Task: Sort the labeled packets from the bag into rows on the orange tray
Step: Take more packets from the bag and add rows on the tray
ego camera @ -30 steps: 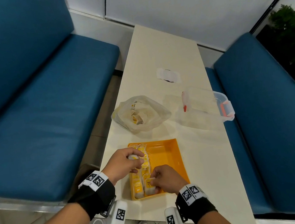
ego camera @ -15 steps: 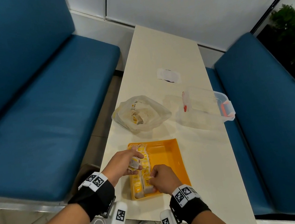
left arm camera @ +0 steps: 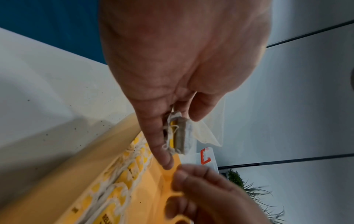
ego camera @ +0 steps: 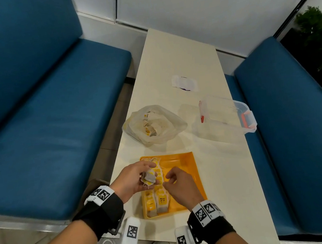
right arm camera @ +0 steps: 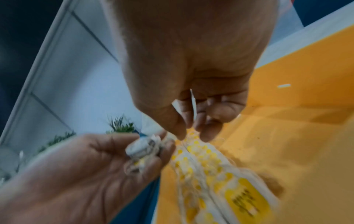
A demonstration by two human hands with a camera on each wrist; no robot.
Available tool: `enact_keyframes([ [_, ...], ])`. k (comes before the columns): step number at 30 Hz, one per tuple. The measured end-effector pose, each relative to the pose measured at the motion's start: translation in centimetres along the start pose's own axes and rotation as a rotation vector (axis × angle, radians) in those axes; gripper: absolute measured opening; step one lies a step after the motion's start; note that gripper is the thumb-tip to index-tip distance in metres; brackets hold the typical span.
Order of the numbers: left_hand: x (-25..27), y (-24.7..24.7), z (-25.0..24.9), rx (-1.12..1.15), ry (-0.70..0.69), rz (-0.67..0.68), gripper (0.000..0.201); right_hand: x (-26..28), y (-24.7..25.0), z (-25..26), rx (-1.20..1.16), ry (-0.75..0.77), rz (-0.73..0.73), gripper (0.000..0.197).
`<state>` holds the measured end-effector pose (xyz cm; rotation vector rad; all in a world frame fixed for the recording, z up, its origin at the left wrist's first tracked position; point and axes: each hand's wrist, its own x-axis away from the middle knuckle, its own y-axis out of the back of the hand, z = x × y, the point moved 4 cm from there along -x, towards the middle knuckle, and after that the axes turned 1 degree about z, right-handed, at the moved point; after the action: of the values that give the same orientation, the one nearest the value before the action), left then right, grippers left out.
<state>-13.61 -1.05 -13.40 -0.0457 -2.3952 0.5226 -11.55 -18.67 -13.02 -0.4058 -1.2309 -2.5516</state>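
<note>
I observed my left hand above the orange tray's nine o'clock edge, fingers and thumb curled round a small bunch of packets with yellow labels and loose strings; the left wrist view confirmed the bunch pressed between thumb and fingers. My right hand sat just beside it, at its three o'clock, over the tray's middle, fingers curled with thumb and forefinger tips drawn close together; the right wrist view was blurred, and I could not tell whether they pinched a string or nothing. Two rows of packets lay along the tray's nine o'clock side, running from the twelve o'clock rim to the six o'clock rim, the nearest label reading RELAX. The tray's three o'clock half showed bare orange floor. The tray rested on a pale table near its six o'clock end. The plastic bag, open and still holding packets, lay at the tray's twelve o'clock, apart from it. A clear plastic box with orange clips stood at the bag's three o'clock, and a white wrapper lay farther toward twelve o'clock. Blue benches flanked the table.
</note>
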Motion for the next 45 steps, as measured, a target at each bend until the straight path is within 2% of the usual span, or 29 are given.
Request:
enact_keyframes([
  [2,0.0,-0.2,0.0,-0.017,-0.002,0.017,0.031,0.3,1.3,1.6,-0.169,0.078,-0.049,0.014],
  [4,-0.1,-0.3,0.0,0.011,-0.001,0.029,0.033,0.7,1.9,2.8,-0.279,0.164,-0.025,0.016],
  [7,-0.3,-0.4,0.1,0.061,-0.006,0.039,0.033,1.2,1.5,3.8,-0.235,0.27,0.056,0.024],
  [9,-0.3,-0.6,0.0,0.069,-0.007,0.052,0.033,1.3,0.9,3.8,-0.19,0.286,0.062,0.028],
  [14,0.1,-0.5,-0.1,-0.009,-0.002,0.062,0.029,0.6,0.8,2.8,-0.338,0.197,0.036,0.008],
  [18,0.3,-0.4,0.1,-0.065,-0.016,0.085,0.021,0.3,1.4,2.6,-0.445,0.133,0.039,0.005],
  [20,0.2,-0.3,0.2,-0.133,-0.05,0.088,0.025,0.2,1.5,2.2,-0.549,0.08,0.037,0.006],
  [24,-0.3,0.2,0.1,-0.223,-0.133,-0.023,0.018,0.3,1.1,1.5,-0.759,-0.01,0.084,0.007],
  [25,-0.4,0.4,0.0,-0.26,-0.16,-0.063,0.017,0.3,1.0,1.3,-0.749,-0.025,0.096,0.008],
  [27,-0.2,0.4,-0.6,-0.428,-0.241,-0.132,0.014,0.2,1.3,0.9,-0.504,-0.021,0.045,0.015],
  [29,0.0,0.3,-1.2,-0.662,-0.319,-0.159,0.011,0.4,1.8,1.1,-0.212,0.086,-0.028,0.032],
  [31,0.2,-0.2,-1.6,-0.878,-0.366,-0.151,0.01,0.8,1.9,2.0,-0.132,0.228,-0.035,0.042],
  [33,0.2,-0.8,-1.9,-0.991,-0.41,-0.133,0.011,0.7,1.8,2.6,-0.121,0.286,-0.009,0.031],
  [37,0.2,-1.4,-2.5,-1.017,-0.449,-0.12,0.01,0.1,2.2,2.9,-0.2,0.244,0.013,0.007],
  [41,0.3,-1.0,-2.5,-0.989,-0.446,-0.09,0.013,-0.1,2.6,2.3,-0.242,0.184,0.019,0.022],
  [45,0.2,-0.7,-2.3,-0.973,-0.435,-0.071,0.015,0.0,2.9,2.2,-0.479,0.162,0.037,0.015],
])
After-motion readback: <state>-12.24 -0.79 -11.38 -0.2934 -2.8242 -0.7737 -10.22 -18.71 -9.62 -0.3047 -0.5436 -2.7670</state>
